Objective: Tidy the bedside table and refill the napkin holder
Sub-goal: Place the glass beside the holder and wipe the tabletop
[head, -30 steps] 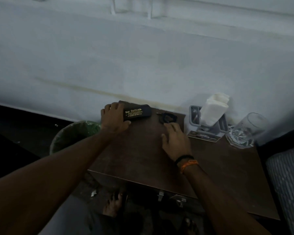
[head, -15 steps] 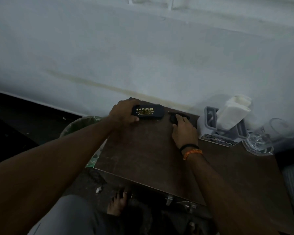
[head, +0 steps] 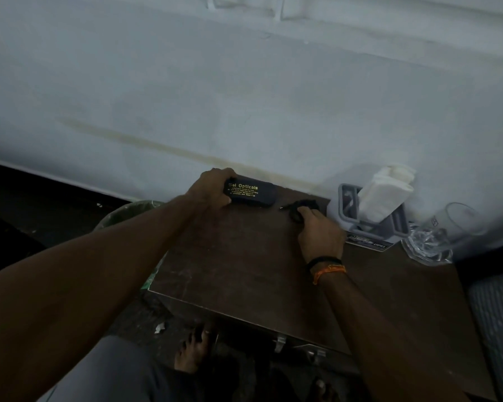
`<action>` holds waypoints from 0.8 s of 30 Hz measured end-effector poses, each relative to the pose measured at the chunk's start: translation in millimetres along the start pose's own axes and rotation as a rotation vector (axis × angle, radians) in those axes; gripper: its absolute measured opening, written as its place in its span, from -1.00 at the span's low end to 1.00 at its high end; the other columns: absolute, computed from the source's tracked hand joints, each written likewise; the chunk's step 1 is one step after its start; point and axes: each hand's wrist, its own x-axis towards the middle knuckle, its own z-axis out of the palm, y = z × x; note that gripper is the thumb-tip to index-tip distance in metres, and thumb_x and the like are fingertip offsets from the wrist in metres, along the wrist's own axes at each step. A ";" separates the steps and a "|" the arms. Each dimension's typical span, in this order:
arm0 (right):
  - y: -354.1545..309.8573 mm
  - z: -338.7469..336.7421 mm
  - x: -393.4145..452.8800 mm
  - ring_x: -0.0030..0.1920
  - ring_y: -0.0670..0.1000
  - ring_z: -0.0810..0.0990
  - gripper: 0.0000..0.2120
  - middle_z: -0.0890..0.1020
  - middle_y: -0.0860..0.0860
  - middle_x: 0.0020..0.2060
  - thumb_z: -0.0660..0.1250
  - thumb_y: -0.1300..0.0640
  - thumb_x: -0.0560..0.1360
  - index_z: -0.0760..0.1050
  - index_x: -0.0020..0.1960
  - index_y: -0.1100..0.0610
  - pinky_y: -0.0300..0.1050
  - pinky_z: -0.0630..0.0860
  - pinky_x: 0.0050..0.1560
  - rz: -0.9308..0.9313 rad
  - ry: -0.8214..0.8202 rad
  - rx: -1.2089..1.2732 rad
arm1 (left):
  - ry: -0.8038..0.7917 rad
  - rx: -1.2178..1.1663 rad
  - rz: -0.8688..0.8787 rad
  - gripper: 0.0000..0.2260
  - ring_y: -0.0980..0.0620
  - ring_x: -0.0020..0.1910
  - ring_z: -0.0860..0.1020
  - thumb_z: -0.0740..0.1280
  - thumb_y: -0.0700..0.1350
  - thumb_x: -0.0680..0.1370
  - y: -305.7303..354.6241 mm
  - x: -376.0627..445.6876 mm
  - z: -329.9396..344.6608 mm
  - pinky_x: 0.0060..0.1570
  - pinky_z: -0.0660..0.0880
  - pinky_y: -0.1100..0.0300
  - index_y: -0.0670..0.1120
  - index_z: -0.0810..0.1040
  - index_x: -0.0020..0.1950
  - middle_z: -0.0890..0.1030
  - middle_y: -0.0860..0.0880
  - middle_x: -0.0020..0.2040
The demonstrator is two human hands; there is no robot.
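the case [head: 251, 193] is a hard black spectacle box with gold lettering, lying at the far left corner of the table [head: 244, 274] against the wall. it looks stiff and light, with smooth rounded ends that may slide on the wood, so the short left end is the sound place to hold it, and that is where the left hand [head: 212, 188] grips it, fingers over the far edge and thumb on the near side. the right hand [head: 321, 232] lies just right of the case with its fingertips curled onto a small black item [head: 301, 207] with a thin tip poking left; it is too dark to name, and i cannot tell whether the fingers pinch it or only press on it. it seems small and light, likely easy to lift by a pinch. at the far right stands the grey holder [head: 372, 224] with a leaning wad of white napkins [head: 385, 192], soft and easily crushed, best taken as a stack by the sides. a glass [head: 439, 236] stands just right of it, fragile and clear, near the table's edge. a bin [head: 128, 213] sits on the floor to the left.
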 end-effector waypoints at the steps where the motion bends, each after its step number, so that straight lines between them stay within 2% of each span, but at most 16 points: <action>1: 1.1 -0.6 -0.2 0.09 0.15 0.60 -0.59 0.60 0.08 0.20 0.22 0.29 0.53 0.44 0.36 0.08 0.01 0.55 -0.07 0.004 0.002 -0.003 | 0.001 -0.002 0.004 -0.46 -0.20 0.28 0.50 0.46 -0.25 0.44 0.9 0.7 0.7 0.26 0.42 0.02 -0.16 0.41 0.40 0.53 -0.23 0.31; 8: 4.9 1.4 0.1 0.15 0.14 0.60 -0.58 0.60 0.06 0.23 0.21 0.30 0.54 0.47 0.37 0.06 0.04 0.57 0.06 -0.015 0.015 0.047 | -0.017 0.002 0.021 -0.46 -0.20 0.28 0.48 0.42 -0.30 0.43 0.6 7.2 3.5 0.26 0.43 -0.01 -0.16 0.40 0.40 0.53 -0.23 0.29; 20: 7.2 0.5 -1.0 0.15 0.11 0.59 -0.58 0.60 0.05 0.23 0.23 0.27 0.55 0.43 0.38 0.04 0.04 0.56 0.06 -0.016 0.009 0.042 | -0.019 -0.039 0.029 -0.44 -0.20 0.27 0.46 0.40 -0.34 0.41 -7.2 7.3 7.3 0.23 0.43 -0.01 -0.15 0.39 0.39 0.51 -0.23 0.28; 24: 8.7 1.2 -1.2 0.17 0.10 0.58 -0.55 0.58 0.04 0.25 0.28 0.25 0.53 0.41 0.40 0.03 0.05 0.56 0.08 -0.018 -0.008 0.048 | -0.016 -0.044 0.029 -0.43 -0.22 0.30 0.45 0.40 -0.29 0.40 -5.7 6.1 6.9 0.29 0.39 -0.04 -0.17 0.40 0.41 0.51 -0.24 0.30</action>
